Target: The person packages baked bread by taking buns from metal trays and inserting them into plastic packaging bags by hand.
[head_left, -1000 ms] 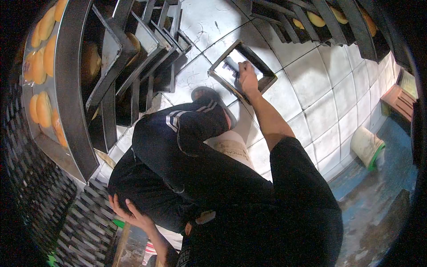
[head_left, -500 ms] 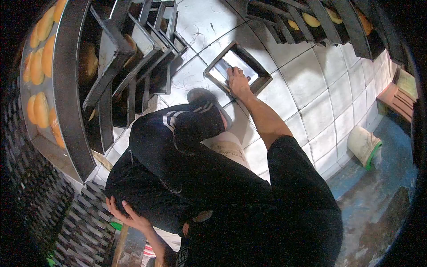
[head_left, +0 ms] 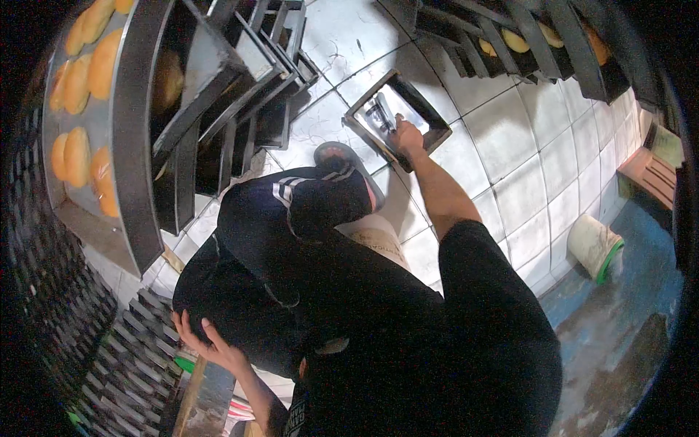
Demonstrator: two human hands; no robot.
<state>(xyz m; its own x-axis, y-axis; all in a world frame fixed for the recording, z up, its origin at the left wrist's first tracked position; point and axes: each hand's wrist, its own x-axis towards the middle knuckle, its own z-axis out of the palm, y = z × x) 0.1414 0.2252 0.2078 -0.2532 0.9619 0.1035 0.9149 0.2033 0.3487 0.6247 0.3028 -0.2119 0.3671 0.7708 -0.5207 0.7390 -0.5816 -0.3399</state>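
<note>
My right hand (head_left: 409, 138) reaches down into a shallow rectangular metal tray (head_left: 438, 137) on the tiled floor. Its fingers are closed round a small flat tool (head_left: 380, 111) with a dark edge, lying against the tray's shiny bottom. Whether this is a scraper or a brush I cannot tell, as reflections blur its outline. My left hand (head_left: 218, 354) rests against my dark-trousered leg (head_left: 211, 291), fingers spread and holding nothing. Beyond the tray's near side is my sandalled foot (head_left: 338, 154).
Stacked dark trays (head_left: 240, 80) rise at the left, with bread rolls (head_left: 76, 156) on the top one. More bread trays (head_left: 539, 44) stand at upper right. A whitish bucket (head_left: 373, 237) is under my leg. A green-rimmed tub (head_left: 593, 244) lies on its side at right.
My right hand has moved slightly right and down within the tray, and more of the flat tool shows. The view has shifted a little; my left hand stays on my leg.
</note>
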